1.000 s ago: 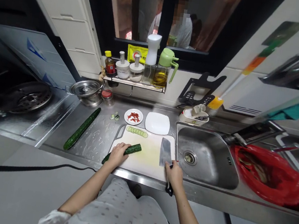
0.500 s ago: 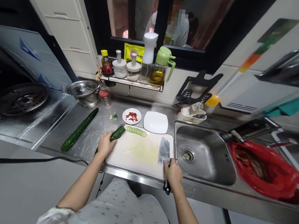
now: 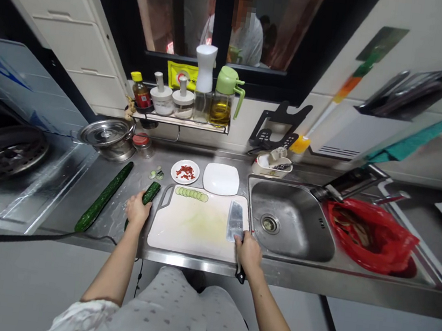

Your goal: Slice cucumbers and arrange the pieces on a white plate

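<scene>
My left hand (image 3: 138,210) is wrapped round a cut cucumber (image 3: 151,192), just off the left edge of the cutting board (image 3: 187,237). The fingers hide the cucumber's middle. In my right hand (image 3: 249,253) is the handle of a kitchen knife (image 3: 236,222), its broad blade lying flat over the board's right side. A row of overlapping cucumber slices (image 3: 191,194) lies along the board's far edge. A whole cucumber (image 3: 105,197) rests on the steel counter to the left. Small cucumber end pieces (image 3: 157,173) sit beyond my left hand.
Behind the board stand a plate of chopped red bits (image 3: 183,181) and a white square plate (image 3: 221,179). The sink (image 3: 288,239) is to the right, with a red plastic bag (image 3: 370,239) beyond it. A lidded pot (image 3: 107,139) and a condiment rack (image 3: 186,122) are at the back.
My left hand has drawn the cut cucumber leftward, from the board's corner to off its left edge, baring the board's grey handle. The knife stays at the right side. The camera view has shifted slightly.
</scene>
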{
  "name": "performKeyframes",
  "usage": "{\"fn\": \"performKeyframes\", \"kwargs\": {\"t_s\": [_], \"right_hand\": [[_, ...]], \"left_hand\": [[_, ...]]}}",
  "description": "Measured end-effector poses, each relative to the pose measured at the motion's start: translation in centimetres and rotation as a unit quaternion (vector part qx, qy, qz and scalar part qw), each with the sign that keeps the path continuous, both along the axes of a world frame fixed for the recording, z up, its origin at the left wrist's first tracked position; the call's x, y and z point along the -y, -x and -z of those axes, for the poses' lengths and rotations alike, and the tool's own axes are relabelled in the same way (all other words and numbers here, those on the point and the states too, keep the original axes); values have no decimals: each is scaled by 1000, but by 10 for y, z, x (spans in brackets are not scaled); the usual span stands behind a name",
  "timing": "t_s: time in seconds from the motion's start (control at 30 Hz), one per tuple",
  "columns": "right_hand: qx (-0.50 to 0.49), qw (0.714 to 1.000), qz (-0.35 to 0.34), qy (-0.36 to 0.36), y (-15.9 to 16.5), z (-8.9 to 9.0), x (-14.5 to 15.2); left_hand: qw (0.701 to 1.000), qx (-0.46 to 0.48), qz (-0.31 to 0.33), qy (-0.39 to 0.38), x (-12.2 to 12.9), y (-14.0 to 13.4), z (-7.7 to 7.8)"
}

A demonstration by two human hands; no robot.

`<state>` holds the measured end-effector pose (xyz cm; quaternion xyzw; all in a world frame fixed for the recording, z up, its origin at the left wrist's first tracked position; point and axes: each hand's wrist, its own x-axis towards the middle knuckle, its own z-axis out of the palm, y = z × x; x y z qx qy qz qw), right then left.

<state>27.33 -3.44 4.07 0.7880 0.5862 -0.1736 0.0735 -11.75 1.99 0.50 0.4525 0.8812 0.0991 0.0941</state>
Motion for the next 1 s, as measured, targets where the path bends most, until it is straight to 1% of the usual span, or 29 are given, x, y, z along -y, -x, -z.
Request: {"fn": "performKeyframes", "kwargs": {"t_s": [0.2, 0.3, 0.37, 0.47, 0.57, 0.6, 0.67, 0.77, 0.9, 1.0], "right_hand": [[14, 1000, 4, 2, 1, -5, 1], [12, 1000, 3, -20, 0, -11, -9], [-3, 999, 1, -46, -2, -15, -22], [-28, 995, 11, -94, -5, -19, -53], [-58, 991, 8, -118, -6, -20, -92], [-67, 991, 7, -113, -5, -20, -105], [-65, 993, 9, -98, -3, -21, -128], [-53, 994, -2, -96, 7, -23, -148], [-58, 995, -49, -72, 31, -19, -148], [-58, 995, -50, -61, 47, -13, -142]], "left_hand": [[1000, 0, 6, 3, 1, 0, 3], [1000, 4, 6, 10, 1, 0, 1], [1000, 9, 8, 19, 1, 0, -2], [1000, 12, -1, 21, 3, -4, -7], [999, -14, -11, -30, 4, -18, -13], [998, -27, -4, -63, 4, -25, -16], [993, -32, 38, -109, 2, -42, -21], [990, 6, 91, -106, -5, -66, -25], [983, 48, 162, -77, -13, -92, -20], [977, 66, 191, -61, -20, -106, -14]]}}
